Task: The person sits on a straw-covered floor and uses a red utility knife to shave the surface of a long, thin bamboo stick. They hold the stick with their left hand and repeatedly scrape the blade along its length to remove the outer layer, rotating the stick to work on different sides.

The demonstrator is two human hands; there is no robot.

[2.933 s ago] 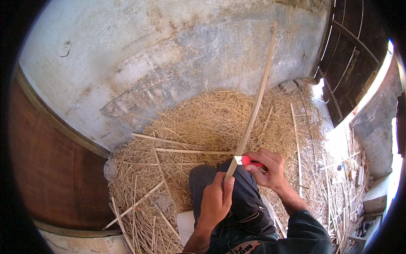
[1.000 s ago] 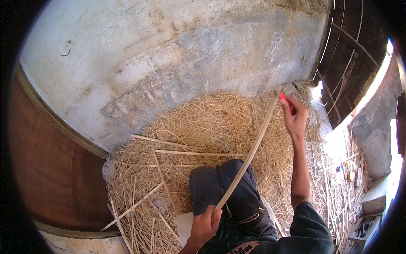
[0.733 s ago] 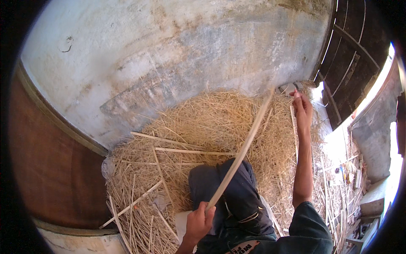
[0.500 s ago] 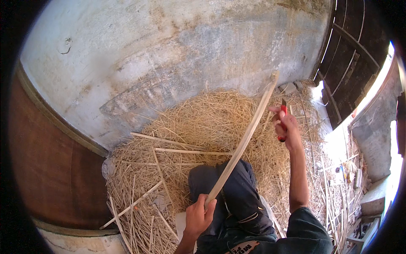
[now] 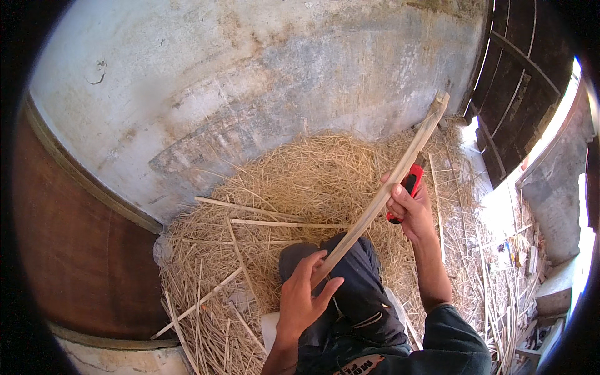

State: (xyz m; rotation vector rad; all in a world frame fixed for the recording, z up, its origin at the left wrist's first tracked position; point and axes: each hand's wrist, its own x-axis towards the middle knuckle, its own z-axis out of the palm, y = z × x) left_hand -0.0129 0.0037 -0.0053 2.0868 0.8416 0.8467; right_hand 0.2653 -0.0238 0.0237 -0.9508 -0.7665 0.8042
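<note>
A long pale bamboo strip [image 5: 381,199] slants up from my lap toward the wall, its far end raised to the right. My right hand [image 5: 409,206] is closed round its middle. The same hand keeps a red and black utility knife [image 5: 412,181] against the palm, its dark blade pointing up beside the strip. At the strip's lower end, my left hand [image 5: 303,297] has its thumb and fingers spread apart around it, with no tight grip visible. Both hands are above my dark trousers [image 5: 359,275].
Thin shavings [image 5: 312,169] are heaped before me against the stained wall [image 5: 281,75]. Several loose strips [image 5: 200,303] lie at left, more at right [image 5: 494,312]. A brown panel [image 5: 94,250] stands on the left, and a dark plank door [image 5: 519,81] at far right.
My right hand has moved left and closed on the strip, knife still in it. My left hand's grip has loosened and its fingers have spread. The strip's far end has swung right.
</note>
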